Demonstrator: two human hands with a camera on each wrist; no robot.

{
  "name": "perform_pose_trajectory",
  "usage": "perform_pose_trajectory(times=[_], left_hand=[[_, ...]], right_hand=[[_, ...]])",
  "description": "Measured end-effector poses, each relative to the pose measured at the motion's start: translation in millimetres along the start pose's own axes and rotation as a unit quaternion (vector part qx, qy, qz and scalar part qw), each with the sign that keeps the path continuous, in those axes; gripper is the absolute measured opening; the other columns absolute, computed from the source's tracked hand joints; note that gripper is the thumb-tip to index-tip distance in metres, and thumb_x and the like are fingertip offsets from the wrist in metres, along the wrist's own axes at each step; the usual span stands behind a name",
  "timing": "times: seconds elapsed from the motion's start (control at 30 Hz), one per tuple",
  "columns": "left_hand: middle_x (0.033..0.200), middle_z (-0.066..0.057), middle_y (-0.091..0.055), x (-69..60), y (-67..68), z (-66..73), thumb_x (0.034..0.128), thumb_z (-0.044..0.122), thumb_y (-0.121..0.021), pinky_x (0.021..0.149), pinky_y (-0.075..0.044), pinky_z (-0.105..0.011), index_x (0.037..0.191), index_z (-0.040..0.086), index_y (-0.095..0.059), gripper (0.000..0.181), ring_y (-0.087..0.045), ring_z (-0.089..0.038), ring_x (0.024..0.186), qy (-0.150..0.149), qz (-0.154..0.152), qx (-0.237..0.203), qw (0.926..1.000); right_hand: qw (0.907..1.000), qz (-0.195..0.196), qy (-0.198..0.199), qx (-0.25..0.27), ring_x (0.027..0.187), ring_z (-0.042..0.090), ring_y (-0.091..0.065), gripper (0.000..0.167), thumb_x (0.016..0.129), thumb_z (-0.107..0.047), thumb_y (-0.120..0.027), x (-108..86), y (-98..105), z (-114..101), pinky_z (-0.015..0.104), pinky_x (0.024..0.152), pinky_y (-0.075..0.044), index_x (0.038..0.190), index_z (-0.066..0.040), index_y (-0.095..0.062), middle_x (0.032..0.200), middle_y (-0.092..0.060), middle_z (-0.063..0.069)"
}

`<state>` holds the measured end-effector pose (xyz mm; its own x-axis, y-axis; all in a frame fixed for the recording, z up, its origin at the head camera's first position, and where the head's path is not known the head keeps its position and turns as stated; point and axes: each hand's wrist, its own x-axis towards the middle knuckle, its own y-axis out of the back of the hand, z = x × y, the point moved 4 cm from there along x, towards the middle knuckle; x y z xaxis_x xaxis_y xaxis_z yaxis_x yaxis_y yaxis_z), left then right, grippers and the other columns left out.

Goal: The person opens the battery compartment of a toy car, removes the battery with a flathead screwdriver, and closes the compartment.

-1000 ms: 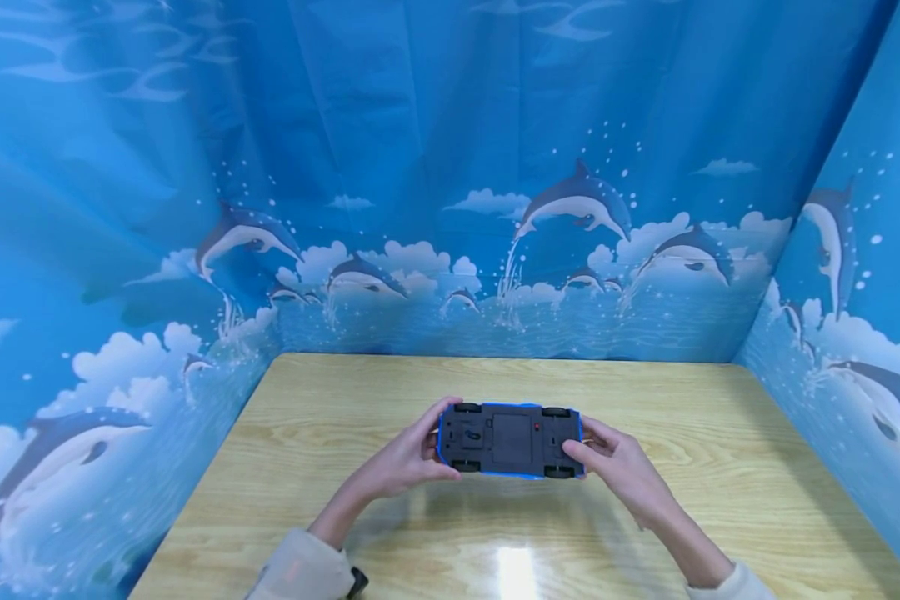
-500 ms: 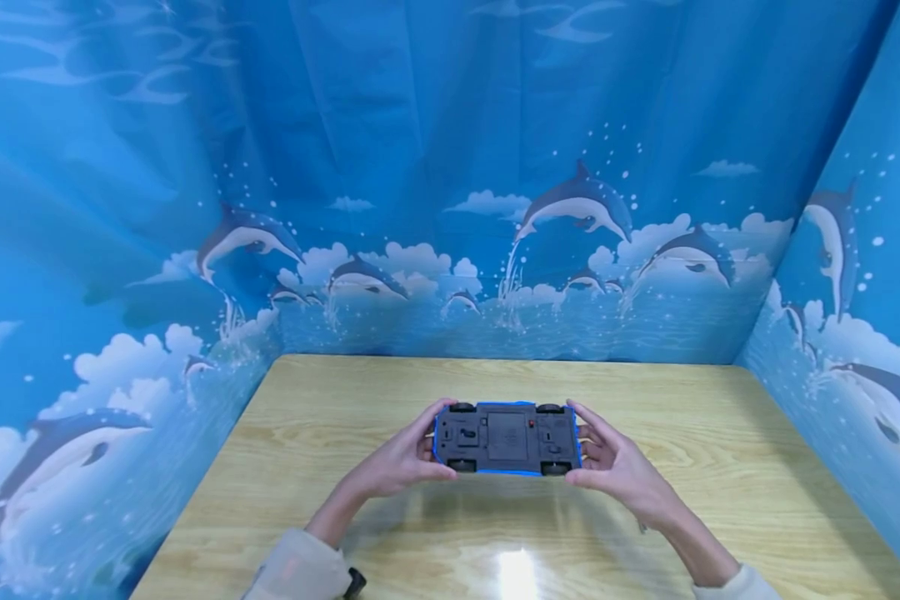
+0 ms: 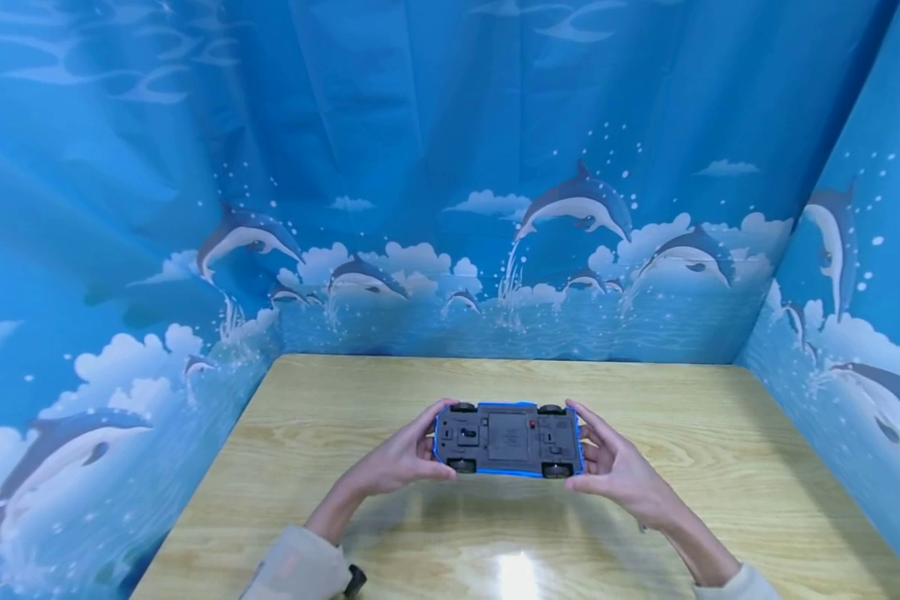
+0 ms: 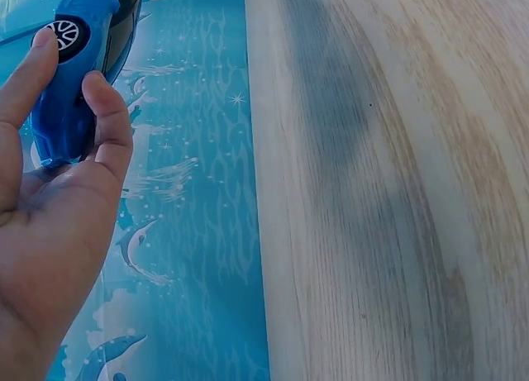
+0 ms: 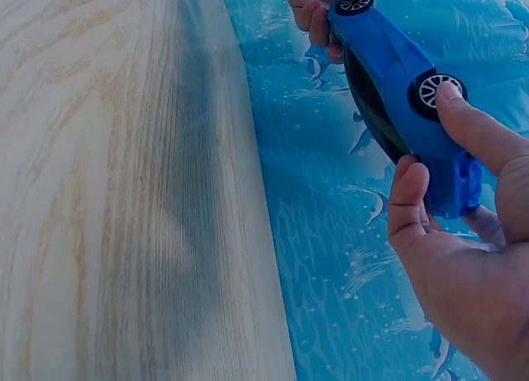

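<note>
A blue toy car [image 3: 507, 438] is held above the table with its dark underside facing the head camera; a small red spot shows on that underside. My left hand [image 3: 397, 457] grips the car's left end, and my right hand [image 3: 630, 479] grips its right end. In the left wrist view, the thumb of the left hand [image 4: 66, 207] lies at a wheel of the blue car [image 4: 78, 75]. The right wrist view shows the right hand [image 5: 471, 257] with its thumb on a wheel and fingers against the roof side of the car [image 5: 388, 67].
Below the hands lies a light wood-grain table [image 3: 330, 392], with a bright reflection near its front. Blue curtains [image 3: 420, 125] printed with dolphins and clouds stand behind it and at both sides. A dark band shows at the left sleeve [image 3: 300, 567].
The right thumb has moved off the car's underside to its near edge, and the right fingers have shifted along the end. The car has moved slightly left and tilted a little.
</note>
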<state>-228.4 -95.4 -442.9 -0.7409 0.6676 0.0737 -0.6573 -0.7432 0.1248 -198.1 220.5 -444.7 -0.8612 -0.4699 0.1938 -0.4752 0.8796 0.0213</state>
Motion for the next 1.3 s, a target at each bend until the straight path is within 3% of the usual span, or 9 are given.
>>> perform_pose_trajectory(times=[0.27, 0.67, 0.9, 1.03, 1.3], left_hand=[[0.142, -0.024, -0.049, 0.6, -1.9, 3.5, 0.0859, -0.005, -0.077, 0.099, -0.059, -0.043, 0.165, 0.016, -0.017, 0.101, -0.063, -0.035, 0.119, 0.004, 0.001, -0.017, 0.9999], [0.143, -0.024, -0.051, 1.7, -5.9, 4.1, 0.0848, -0.004, -0.078, 0.097, -0.060, -0.046, 0.164, 0.012, -0.017, 0.101, -0.064, -0.036, 0.119, 0.017, -0.013, -0.046, 0.9987], [0.143, -0.025, -0.049, 4.6, -8.1, 4.5, 0.0823, -0.005, -0.080, 0.097, -0.059, -0.047, 0.162, 0.013, -0.022, 0.100, -0.064, -0.037, 0.117, 0.011, -0.018, -0.065, 0.9976], [0.144, -0.026, -0.046, 4.6, -8.8, 5.5, 0.0810, -0.007, -0.079, 0.098, -0.058, -0.046, 0.162, 0.013, -0.022, 0.101, -0.063, -0.036, 0.119, 0.009, -0.013, -0.070, 0.9974], [0.142, -0.027, -0.043, 2.1, -11.2, 6.0, 0.0815, -0.008, -0.079, 0.096, -0.060, -0.047, 0.163, 0.019, -0.020, 0.105, -0.065, -0.036, 0.113, 0.034, -0.007, -0.069, 0.9970]], right_hand=[[0.9999, 0.009, -0.012, -0.007, 0.122, 0.019, -0.064, 0.105, 0.083, 0.010, -0.077, -1.3, 2, 1, 0.034, 0.101, -0.057, 0.164, -0.001, -0.010, 0.146, -0.046, 0.036], [0.9989, -0.007, -0.007, 0.047, 0.120, 0.022, -0.066, 0.099, 0.087, 0.013, -0.071, -4.0, 0, 4, 0.035, 0.100, -0.057, 0.160, 0.010, -0.004, 0.141, -0.056, 0.028], [0.9982, -0.002, -0.037, 0.047, 0.118, 0.021, -0.066, 0.100, 0.088, 0.010, -0.071, -7.2, 0, 6, 0.033, 0.100, -0.057, 0.160, 0.009, -0.002, 0.138, -0.061, 0.022], [0.9980, -0.001, -0.046, 0.042, 0.119, 0.021, -0.066, 0.100, 0.088, 0.009, -0.071, -8.4, 0, 7, 0.032, 0.098, -0.058, 0.161, 0.007, -0.003, 0.138, -0.060, 0.024], [0.9979, -0.012, -0.043, 0.047, 0.121, 0.023, -0.065, 0.098, 0.089, 0.009, -0.071, -7.6, -2, 6, 0.035, 0.101, -0.057, 0.161, 0.008, -0.004, 0.140, -0.055, 0.032]])
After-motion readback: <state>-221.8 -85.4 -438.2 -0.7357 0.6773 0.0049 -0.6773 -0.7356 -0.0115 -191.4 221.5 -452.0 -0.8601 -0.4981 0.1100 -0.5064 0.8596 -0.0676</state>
